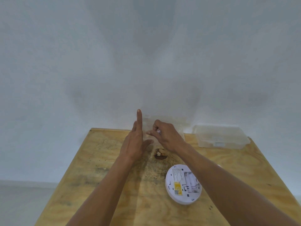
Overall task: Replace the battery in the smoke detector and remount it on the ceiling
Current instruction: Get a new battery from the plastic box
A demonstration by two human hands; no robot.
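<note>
- The right hand [164,136] reaches into a clear plastic box [164,128] at the far edge of the table [114,185], fingers curled and pinching a small cylinder with a purplish band, probably a battery [158,131], though it is too small to be sure.
- The left hand [135,144] is spread, forefinger straight up, palm beside the box's left side; whether it touches the box I cannot tell.
- The smoke detector [183,184] lies back-up on the table near the right forearm, its battery bay open and apparently empty.
- Risk: the thin box could slide or tip towards the wall if the left hand does not steady it.
- Risk: the pinched cell is round and could slip out and roll off the table.
- Risk: the right forearm passes close over the detector and might nudge it on the way back.
- Count: two hands, one detector, two clear boxes (the second [221,136] lidded, further right), one visible cell, one dark knot [160,154] in the wood.
</note>
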